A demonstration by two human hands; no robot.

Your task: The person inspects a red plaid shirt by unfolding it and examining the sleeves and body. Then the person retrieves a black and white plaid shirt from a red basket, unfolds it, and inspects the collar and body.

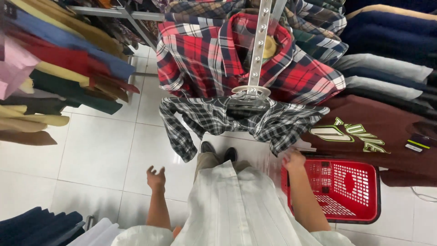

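Right hand [293, 160] pinching the lower hem of the black-and-white plaid shirt [241, 119], which hangs crosswise on the display arm [258, 50] just ahead and above; left hand [156, 178] open, empty, lower, farther from the shirt.

Hang tag [418, 145] at far right, on the maroon sweatshirt [364, 150]: small rectangle, dark with a yellow-green diagonal stripe and a white strip along its lower edge. It lies flat against the cloth, tilted, near the picture's right edge. Print too small to make out. Just left of it, on the same sweatshirt, large outlined lettering [353, 135] in yellow-green and white. No screens, signs or boxes seen.
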